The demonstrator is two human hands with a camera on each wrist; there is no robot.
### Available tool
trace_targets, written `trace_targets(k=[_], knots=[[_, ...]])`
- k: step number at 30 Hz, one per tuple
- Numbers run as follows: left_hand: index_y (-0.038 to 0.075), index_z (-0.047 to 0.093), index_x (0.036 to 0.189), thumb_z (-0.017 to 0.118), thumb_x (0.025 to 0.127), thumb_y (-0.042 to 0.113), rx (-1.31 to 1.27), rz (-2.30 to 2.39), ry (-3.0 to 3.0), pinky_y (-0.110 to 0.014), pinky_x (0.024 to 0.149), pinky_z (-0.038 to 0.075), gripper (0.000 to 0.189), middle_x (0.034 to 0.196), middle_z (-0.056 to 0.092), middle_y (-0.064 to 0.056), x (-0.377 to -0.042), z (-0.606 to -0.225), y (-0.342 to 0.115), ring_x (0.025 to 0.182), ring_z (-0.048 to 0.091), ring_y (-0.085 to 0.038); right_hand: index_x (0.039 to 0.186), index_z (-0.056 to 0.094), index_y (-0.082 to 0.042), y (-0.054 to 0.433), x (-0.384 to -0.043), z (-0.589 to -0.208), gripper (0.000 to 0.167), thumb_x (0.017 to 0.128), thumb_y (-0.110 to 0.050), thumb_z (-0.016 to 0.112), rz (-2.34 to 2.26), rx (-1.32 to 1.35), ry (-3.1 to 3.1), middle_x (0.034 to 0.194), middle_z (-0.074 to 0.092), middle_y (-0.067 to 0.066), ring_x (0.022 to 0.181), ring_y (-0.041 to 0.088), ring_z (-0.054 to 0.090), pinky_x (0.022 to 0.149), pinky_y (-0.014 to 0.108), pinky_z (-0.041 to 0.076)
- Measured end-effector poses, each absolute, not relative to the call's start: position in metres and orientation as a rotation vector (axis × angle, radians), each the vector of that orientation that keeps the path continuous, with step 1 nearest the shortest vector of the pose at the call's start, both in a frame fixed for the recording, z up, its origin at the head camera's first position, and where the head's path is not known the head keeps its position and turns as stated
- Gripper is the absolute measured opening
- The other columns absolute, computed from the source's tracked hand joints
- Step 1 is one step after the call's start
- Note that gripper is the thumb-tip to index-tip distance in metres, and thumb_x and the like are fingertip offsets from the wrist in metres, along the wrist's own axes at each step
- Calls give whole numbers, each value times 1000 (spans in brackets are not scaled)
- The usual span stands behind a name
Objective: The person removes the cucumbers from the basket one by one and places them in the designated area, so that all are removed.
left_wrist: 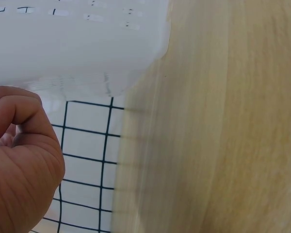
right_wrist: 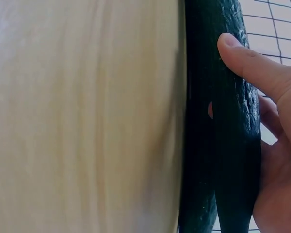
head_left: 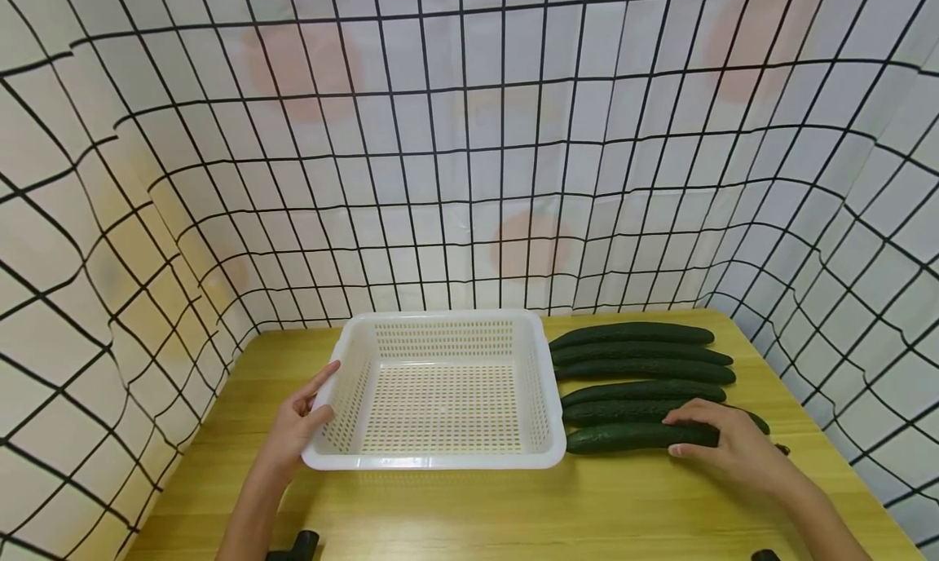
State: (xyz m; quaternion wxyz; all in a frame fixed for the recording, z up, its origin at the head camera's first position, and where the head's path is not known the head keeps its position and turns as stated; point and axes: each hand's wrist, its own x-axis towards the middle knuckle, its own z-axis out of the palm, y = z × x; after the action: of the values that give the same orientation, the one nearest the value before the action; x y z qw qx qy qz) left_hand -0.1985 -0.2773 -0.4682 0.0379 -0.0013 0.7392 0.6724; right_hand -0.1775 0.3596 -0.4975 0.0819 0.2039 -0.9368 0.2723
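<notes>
A white perforated plastic basket (head_left: 443,461) with nothing in it stands mid-table. My left hand (head_left: 292,425) holds its left rim, the thumb on the near side and the index finger stretched along the edge. In the left wrist view that hand (left_wrist: 23,160) has curled fingers right by the basket's wall (left_wrist: 72,43). To the basket's right, dark green cucumbers lie side by side in two groups of three. My right hand (head_left: 741,447) grips the nearest cucumber (head_left: 623,437). In the right wrist view the thumb lies across this cucumber (right_wrist: 237,145), and a fingertip shows beyond it.
Behind the gripped one lie other cucumbers (head_left: 638,333), their left ends close to the basket's right side. The yellow wooden table (head_left: 440,516) is bounded at the back and sides by a white cloth with black grid lines (head_left: 455,178).
</notes>
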Motion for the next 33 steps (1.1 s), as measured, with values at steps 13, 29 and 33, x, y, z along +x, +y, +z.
trace_targets(k=[13,29,33], knots=[[18,33,163,49,93,-6,-1,2056,2269,-46,75,62,76,154,41,-32,-198,-467,-277,112,65,-36,114,74,-37,355,-181,-503,31,84,-39,83,685,566,-2821,114,67,-14,104,13,64,83,37,57],[23,39,161,53,94,-3,-48,1983,2342,-46,72,63,73,143,52,-34,-201,-463,-274,103,69,-34,116,70,-37,353,-181,-498,29,89,-46,76,743,465,-2920,119,66,-12,99,4,57,80,32,53],[22,40,160,57,97,5,19,1901,2416,-45,71,63,68,135,53,-32,-198,-461,-279,103,68,-33,114,73,-31,350,-184,-492,22,94,-39,73,818,452,-2872,112,68,-13,93,0,59,77,28,54]])
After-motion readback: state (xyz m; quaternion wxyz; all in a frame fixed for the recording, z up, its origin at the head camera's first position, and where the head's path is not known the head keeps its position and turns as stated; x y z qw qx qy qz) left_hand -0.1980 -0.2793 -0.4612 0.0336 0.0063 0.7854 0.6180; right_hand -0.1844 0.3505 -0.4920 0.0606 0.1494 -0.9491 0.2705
